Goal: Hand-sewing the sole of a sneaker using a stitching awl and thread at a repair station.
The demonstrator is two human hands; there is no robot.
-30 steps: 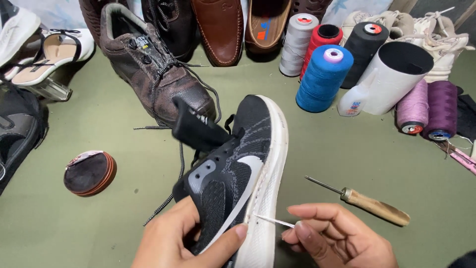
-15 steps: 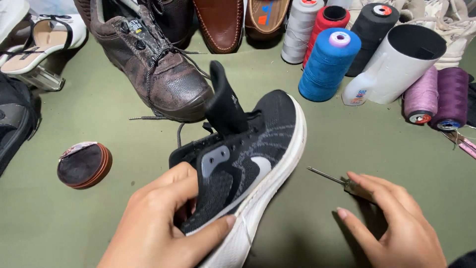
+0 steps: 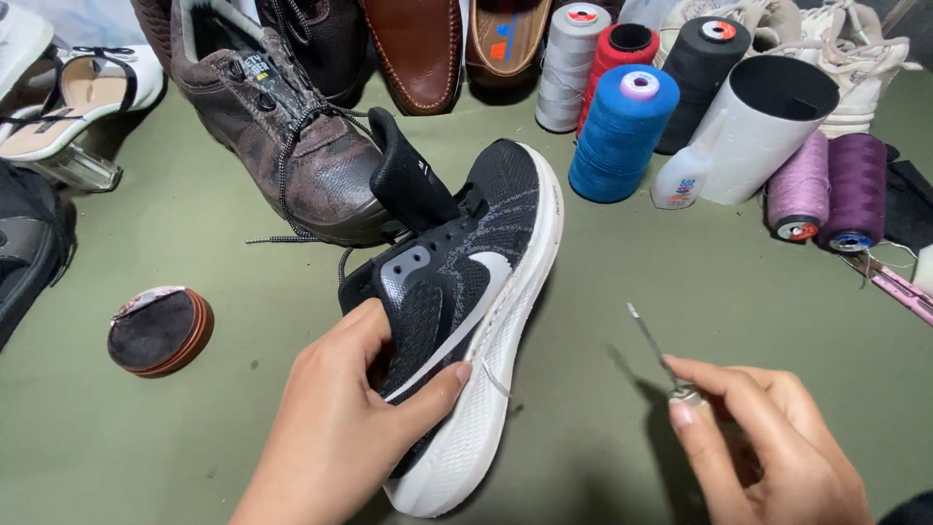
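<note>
My left hand grips the heel end of a black knit sneaker with a white sole, holding it tilted on its side, toe pointing away. A short white thread sticks out of the sole edge by my thumb. To the right, my right hand is closed on a stitching awl. The awl's handle is hidden in my palm and its thin metal point aims up and left, clear of the shoe.
A worn brown lace-up shoe lies behind the sneaker among other shoes at the back. Several thread spools, blue, red, black, white and purple, stand at the back right with a white tube. A round polish tin sits left.
My right hand dropped the white thread, reached right and picked up the awl that lay on the mat. My left hand lowered and tilted the sneaker flatter.
</note>
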